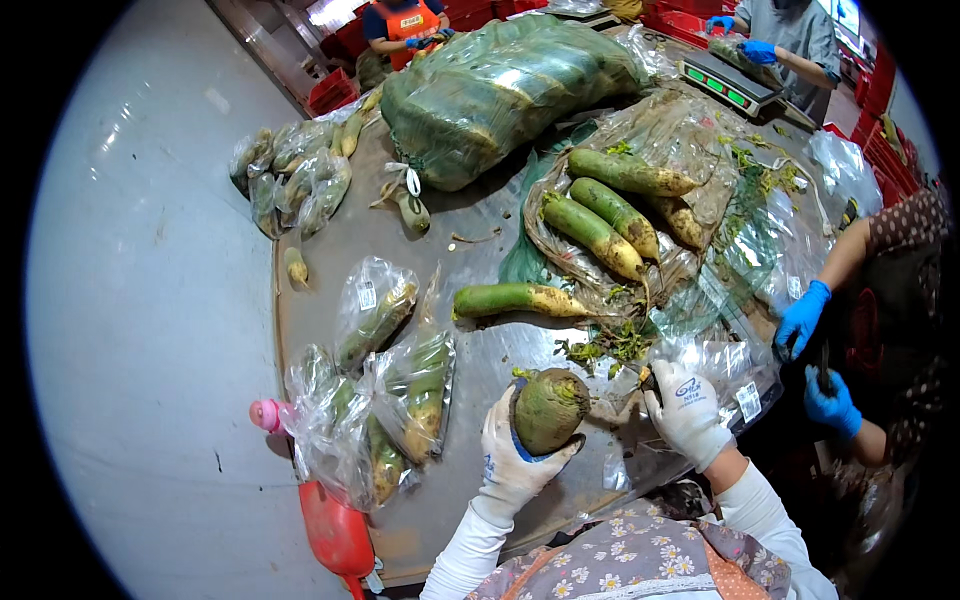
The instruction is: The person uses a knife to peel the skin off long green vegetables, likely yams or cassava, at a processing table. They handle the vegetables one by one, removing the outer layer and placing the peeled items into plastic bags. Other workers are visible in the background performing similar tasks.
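My left hand [517,450], in a white and blue work glove, grips a green radish [551,411] with its cut or leaf end turned up towards me. To the right, my right hand [686,412], gloved alike, has its fingers closed round a small dark and orange thing [646,377], perhaps a knife handle; the rest of it is hidden. Trimmed leaves [615,343] lie just beyond both hands. One long green radish [517,300] rests on the metal table [480,360], and several more [596,236] lie on a muddy plastic sheet behind it.
Bagged radishes [427,397] lie at the left, by a red scoop [337,529] and a pink bottle [270,416]. A big wrapped green bundle [510,97] and a scale [727,82] stand farther back. A co-worker's blue-gloved hands [802,319] are close on the right; two people work across the table.
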